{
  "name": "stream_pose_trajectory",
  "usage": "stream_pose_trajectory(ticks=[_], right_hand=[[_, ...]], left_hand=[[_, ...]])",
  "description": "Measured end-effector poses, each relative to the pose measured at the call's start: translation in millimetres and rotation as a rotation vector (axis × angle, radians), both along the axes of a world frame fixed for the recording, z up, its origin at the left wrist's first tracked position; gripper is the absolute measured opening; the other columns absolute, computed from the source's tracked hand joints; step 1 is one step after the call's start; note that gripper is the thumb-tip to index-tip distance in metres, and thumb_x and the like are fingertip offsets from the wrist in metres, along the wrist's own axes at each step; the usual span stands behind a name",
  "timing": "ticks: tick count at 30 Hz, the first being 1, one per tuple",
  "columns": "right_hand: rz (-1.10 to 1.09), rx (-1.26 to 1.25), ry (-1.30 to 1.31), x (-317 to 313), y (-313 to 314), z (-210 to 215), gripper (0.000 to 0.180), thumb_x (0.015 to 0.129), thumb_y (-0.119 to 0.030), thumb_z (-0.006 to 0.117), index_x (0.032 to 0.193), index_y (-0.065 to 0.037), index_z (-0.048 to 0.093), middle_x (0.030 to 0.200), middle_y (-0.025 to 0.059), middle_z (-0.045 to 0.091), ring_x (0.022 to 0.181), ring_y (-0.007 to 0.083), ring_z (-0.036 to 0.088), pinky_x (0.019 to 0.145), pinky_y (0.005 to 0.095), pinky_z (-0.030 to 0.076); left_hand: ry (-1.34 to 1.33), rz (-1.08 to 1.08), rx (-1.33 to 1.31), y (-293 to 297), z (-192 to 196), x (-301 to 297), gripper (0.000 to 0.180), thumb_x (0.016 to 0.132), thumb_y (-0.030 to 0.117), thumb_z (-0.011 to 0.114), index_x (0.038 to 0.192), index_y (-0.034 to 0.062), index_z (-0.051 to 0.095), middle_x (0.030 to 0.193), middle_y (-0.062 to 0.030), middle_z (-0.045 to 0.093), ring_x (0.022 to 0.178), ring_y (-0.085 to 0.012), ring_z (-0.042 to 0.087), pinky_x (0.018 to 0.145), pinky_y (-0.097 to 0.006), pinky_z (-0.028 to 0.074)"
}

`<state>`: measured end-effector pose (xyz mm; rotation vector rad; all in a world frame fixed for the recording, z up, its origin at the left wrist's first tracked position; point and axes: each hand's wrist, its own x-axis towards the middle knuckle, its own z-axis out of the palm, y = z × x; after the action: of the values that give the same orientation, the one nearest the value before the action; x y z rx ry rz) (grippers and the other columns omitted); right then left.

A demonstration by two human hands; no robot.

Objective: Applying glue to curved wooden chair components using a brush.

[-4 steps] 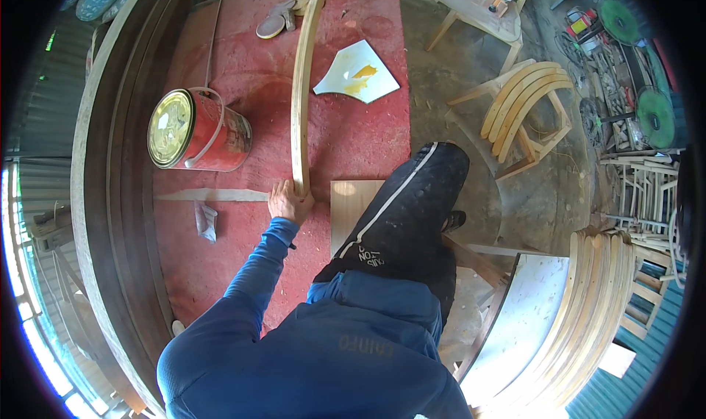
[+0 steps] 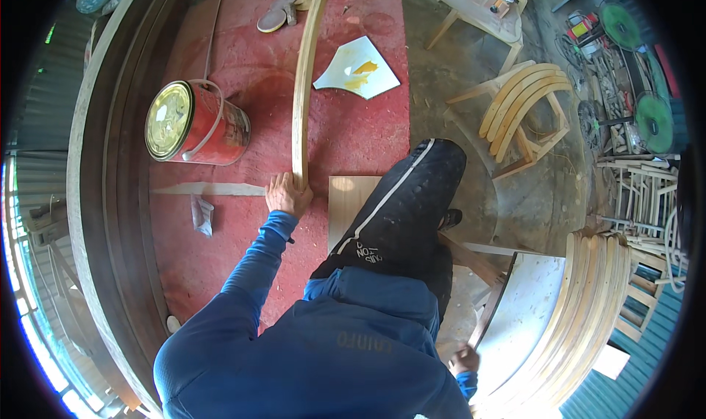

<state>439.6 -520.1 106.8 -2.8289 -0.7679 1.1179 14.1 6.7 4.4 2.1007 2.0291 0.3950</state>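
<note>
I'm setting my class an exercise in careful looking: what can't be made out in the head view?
In the head view:
Near end of the curved wooden strip: covered by the grip of the left hand.
Its far end: cut off by the top edge.
Whether the right hand holds anything: too small and dark.
Right forearm: mostly hidden by the blue jacket.
Lower ends of the curved wooden stack: lost in glare.

A grey floor (image 2: 515, 206) borders a red surface (image 2: 353, 136). At left, bright daylight fills a window (image 2: 26, 312) near a dark wall (image 2: 44, 121); a teal wall (image 2: 651, 353) stands lower right, wooden furniture (image 2: 482, 11) upper right.
</note>
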Motion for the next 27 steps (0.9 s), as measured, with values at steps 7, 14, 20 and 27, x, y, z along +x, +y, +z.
stream_pose_trajectory(ticks=[7, 14, 20, 27], right_hand=[[0.130, 0.475, -0.251, 26.9, 163.5, 67.6, 0.032, 0.086, 0.001, 0.061, 0.117, 0.000, 0.069, 0.105, 0.0191, 0.073, 0.089, 0.0292, 0.071, 0.082, 0.0366, 0.056], [0.197, 0.486, -0.283, 10.1, 183.9, 53.4, 0.032, 0.084, 0.001, 0.066, 0.115, -0.001, 0.068, 0.105, 0.0198, 0.072, 0.090, 0.0327, 0.071, 0.082, 0.0378, 0.057], [0.096, 0.492, -0.344, 28.3, 152.9, 40.6, 0.030, 0.082, 0.000, 0.068, 0.112, -0.001, 0.068, 0.106, 0.0192, 0.071, 0.093, 0.0350, 0.070, 0.085, 0.0392, 0.056], [-0.030, 0.138, -0.463, 106.9, 69.0, 1.8, 0.033, 0.073, -0.025, 0.085, 0.079, -0.003, 0.063, 0.080, 0.0145, 0.066, 0.072, 0.0319, 0.063, 0.072, 0.0425, 0.052]], left_hand=[[-0.060, 0.181, -0.108, 64.5, 16.2, 23.2, 0.043, 0.075, 0.036, 0.064, 0.107, 0.0081, 0.061, 0.110, -0.0163, 0.068, 0.108, -0.0371, 0.060, 0.092, -0.054, 0.045], [-0.255, 0.374, -0.162, 95.3, 4.0, 25.3, 0.052, 0.078, 0.046, 0.067, 0.107, 0.0033, 0.064, 0.102, -0.0263, 0.070, 0.098, -0.0462, 0.066, 0.089, -0.054, 0.051], [-0.547, 0.451, -0.049, 73.9, 9.4, 28.6, 0.048, 0.081, 0.045, 0.073, 0.089, -0.0006, 0.063, 0.090, -0.0299, 0.068, 0.090, -0.0482, 0.066, 0.078, -0.051, 0.052], [-0.351, 0.159, 0.202, 45.0, 37.8, 25.3, 0.032, 0.082, 0.031, 0.075, 0.084, 0.0025, 0.061, 0.083, -0.0228, 0.064, 0.080, -0.0443, 0.062, 0.073, -0.051, 0.050]])
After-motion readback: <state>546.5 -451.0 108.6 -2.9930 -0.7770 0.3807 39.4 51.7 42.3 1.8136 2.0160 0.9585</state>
